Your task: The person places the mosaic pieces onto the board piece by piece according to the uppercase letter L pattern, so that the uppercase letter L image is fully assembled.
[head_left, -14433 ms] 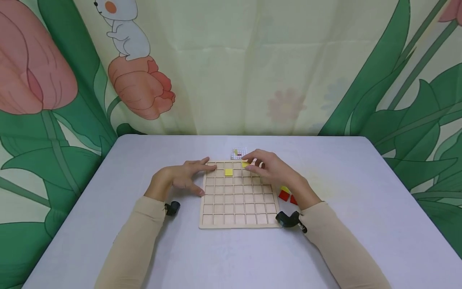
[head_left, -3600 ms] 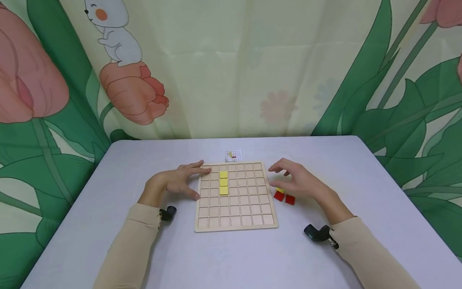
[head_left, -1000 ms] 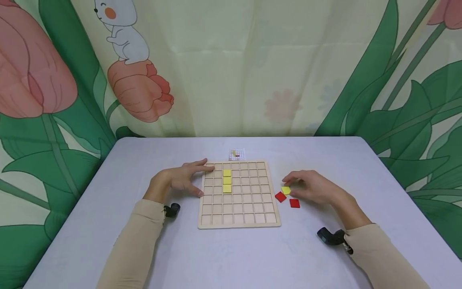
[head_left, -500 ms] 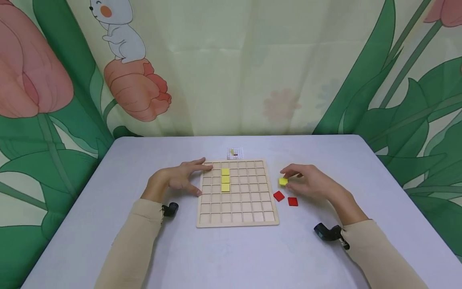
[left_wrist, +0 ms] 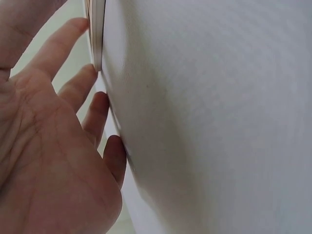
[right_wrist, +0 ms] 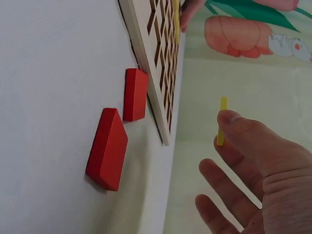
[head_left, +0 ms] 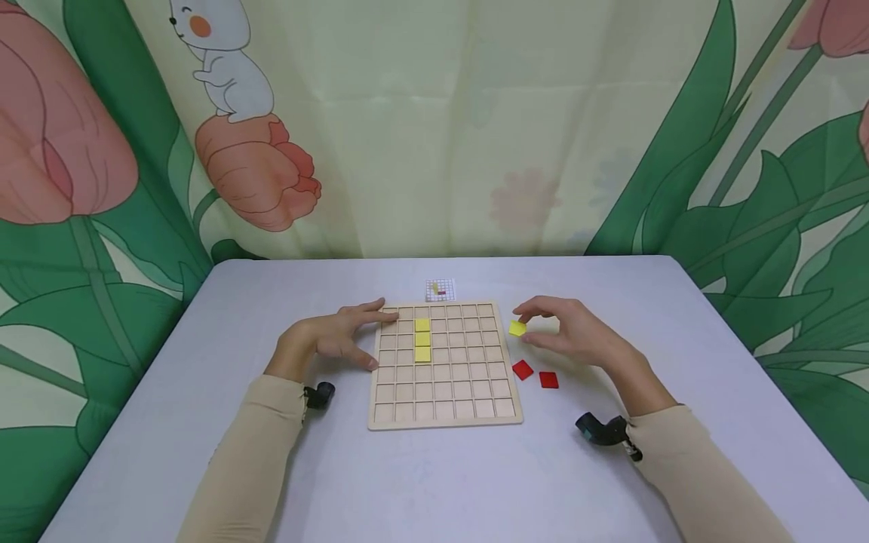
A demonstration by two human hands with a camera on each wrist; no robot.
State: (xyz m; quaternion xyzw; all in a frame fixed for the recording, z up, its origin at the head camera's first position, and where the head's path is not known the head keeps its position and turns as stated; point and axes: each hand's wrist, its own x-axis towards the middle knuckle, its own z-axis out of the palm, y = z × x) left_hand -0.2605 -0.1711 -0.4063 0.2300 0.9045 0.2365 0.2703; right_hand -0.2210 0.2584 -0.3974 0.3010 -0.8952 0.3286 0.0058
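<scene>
A wooden grid board [head_left: 468,392] lies on the table, with several small square cells. Three yellow square tiles [head_left: 422,339] sit in one column of it, near the top left. My left hand [head_left: 336,335] rests at the board's left edge, fingers spread; in the left wrist view the fingertips [left_wrist: 80,24] touch the board's side. Between thumb and index finger, my right hand [head_left: 577,328] pinches another yellow tile [head_left: 517,328], raised beside the board's right edge. The right wrist view shows this yellow tile [right_wrist: 223,103] edge-on, the other fingers loosely bent.
Two red tiles lie on the table right of the board: one red tile [head_left: 522,369] close to its edge, another red tile [head_left: 549,380] farther right. A small printed grid card [head_left: 440,289] lies behind the board. A patterned curtain [head_left: 407,151] hangs behind the white table [head_left: 434,483].
Over the last second my right hand has taken the yellow tile from beside the red ones, lifted it and moved left toward the board. My left hand stays put.
</scene>
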